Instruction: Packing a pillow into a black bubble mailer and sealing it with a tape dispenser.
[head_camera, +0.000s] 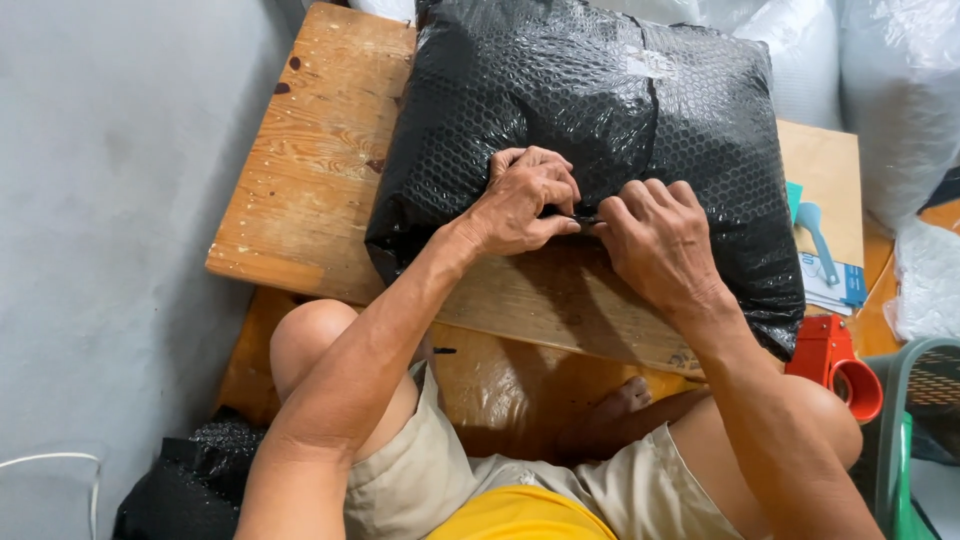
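Note:
A large parcel wrapped in black bubble wrap (610, 110) lies on a low wooden table (310, 170). My left hand (525, 200) and my right hand (660, 240) meet at the parcel's near edge. Both pinch the black wrap between fingers and thumbs, knuckles almost touching. A strip of clear tape with a pale patch runs down the top of the parcel. My bare knees and feet show below the table.
A red tape dispenser (835, 362) sits by my right knee. A blue-handled tool on printed sheets (828, 262) lies at the table's right end. White filled bags (900, 90) stand behind. More black bubble wrap (190, 485) lies on the floor at lower left. A grey wall is left.

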